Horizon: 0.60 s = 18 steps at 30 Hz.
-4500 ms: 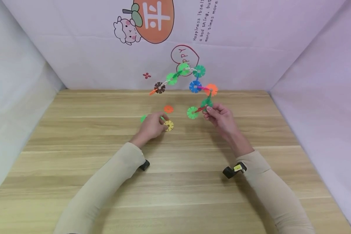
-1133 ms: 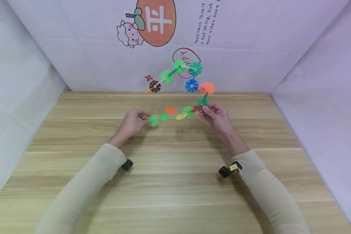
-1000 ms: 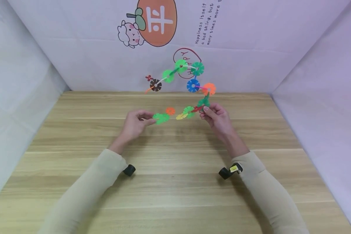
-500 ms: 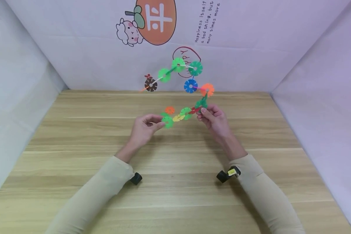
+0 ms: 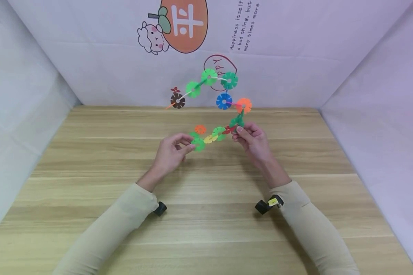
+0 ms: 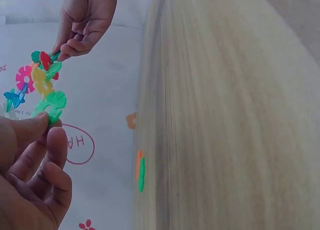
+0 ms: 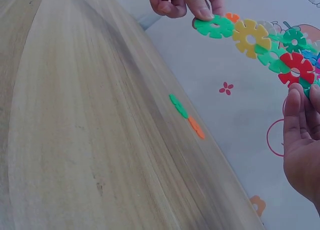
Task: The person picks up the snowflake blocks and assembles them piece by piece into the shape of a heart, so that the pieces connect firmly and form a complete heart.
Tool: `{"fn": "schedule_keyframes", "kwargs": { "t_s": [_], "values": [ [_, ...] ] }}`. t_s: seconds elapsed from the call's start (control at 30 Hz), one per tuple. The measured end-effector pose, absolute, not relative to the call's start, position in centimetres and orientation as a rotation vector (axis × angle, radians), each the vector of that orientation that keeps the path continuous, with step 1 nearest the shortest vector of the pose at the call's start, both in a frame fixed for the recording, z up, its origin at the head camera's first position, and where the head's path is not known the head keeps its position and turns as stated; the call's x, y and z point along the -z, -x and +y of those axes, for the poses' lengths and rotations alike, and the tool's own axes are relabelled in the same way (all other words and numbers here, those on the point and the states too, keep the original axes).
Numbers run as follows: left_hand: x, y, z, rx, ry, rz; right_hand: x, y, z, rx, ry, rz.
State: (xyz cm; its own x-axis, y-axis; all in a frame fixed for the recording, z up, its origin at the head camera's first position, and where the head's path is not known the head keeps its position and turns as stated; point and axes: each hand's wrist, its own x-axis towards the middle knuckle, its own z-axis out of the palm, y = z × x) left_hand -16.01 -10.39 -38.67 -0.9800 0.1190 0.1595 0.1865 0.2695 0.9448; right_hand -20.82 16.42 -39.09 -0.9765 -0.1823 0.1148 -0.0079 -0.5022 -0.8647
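A chain of notched plastic snowflake discs in several colours is held up above the table. In the head view, my right hand pinches its dark green disc, beside a red disc. My left hand pinches a light green disc between thumb and fingers. That disc's edge meets the yellow disc at the chain's near end; whether their slots interlock, I cannot tell. From there the chain curves up and back to a brown disc with an orange disc on its far end.
Two loose discs, one orange and one green, lie on the wooden table near its back edge. A white printed cloth stands behind, with white side walls at left and right.
The yellow disc, in my left hand at first, now sits on the chain's end. My left hand has since picked up a green disc and brought it right, against the yellow one.
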Motion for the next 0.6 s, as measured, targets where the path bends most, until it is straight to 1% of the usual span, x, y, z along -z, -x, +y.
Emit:
{"fn": "schedule_keyframes", "kwargs": {
  "t_s": [0.6],
  "values": [
    [38.66, 16.22, -9.95, 1.780, 0.343, -2.443, 39.43, 20.72, 16.43, 2.585, 0.340, 1.602]
  ]
}}
